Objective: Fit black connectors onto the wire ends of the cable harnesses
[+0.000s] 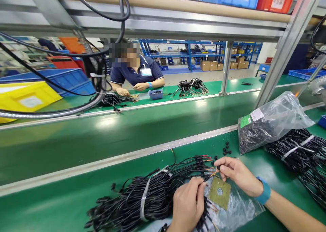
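fingers point(200, 192) tight on cable point(208, 177), cap point(218, 168)

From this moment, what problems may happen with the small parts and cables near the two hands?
The small black piece pinched in the right hand might slip and drop. The loose black pieces near the plastic bag could scatter if bumped. Thin wire ends on the cable bundle lie crowded together, so they may tangle.
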Tool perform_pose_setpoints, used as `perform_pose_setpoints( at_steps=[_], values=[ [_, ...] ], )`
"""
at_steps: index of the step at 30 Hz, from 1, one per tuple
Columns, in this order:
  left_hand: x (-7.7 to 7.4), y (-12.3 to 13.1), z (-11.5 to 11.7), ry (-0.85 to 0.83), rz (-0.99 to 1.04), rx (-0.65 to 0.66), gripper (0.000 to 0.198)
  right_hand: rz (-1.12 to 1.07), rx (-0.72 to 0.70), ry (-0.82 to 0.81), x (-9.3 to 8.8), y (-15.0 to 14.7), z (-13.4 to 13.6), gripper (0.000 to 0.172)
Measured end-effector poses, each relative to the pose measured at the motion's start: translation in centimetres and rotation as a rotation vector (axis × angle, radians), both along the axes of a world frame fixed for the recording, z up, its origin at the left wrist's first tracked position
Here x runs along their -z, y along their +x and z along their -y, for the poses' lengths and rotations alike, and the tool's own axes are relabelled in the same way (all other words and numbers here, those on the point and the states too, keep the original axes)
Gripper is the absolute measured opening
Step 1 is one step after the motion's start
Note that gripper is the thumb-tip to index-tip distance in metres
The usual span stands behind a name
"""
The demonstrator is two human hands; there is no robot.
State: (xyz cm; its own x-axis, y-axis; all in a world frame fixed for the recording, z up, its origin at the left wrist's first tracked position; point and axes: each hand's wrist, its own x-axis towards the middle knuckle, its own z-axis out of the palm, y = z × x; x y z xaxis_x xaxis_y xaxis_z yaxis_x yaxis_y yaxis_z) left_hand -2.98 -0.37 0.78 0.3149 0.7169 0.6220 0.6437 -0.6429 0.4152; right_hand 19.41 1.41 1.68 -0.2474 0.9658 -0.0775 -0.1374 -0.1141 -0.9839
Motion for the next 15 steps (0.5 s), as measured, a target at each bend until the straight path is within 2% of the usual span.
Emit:
perform_pose_setpoints(
  at_steps=[7, 15],
  values=[
    [-0.01, 0.04, -0.01, 0.009, 0.015, 0.000, 0.010, 0.051, -0.026, 0.058, 0.32, 0.03, 0.09, 0.052],
    [-0.16, 0.03, -0.10, 0.011, -0.022, 0.000, 0.012, 0.031, -0.076, 0.039, -0.36, -0.26, 0.47, 0.047]
  ],
)
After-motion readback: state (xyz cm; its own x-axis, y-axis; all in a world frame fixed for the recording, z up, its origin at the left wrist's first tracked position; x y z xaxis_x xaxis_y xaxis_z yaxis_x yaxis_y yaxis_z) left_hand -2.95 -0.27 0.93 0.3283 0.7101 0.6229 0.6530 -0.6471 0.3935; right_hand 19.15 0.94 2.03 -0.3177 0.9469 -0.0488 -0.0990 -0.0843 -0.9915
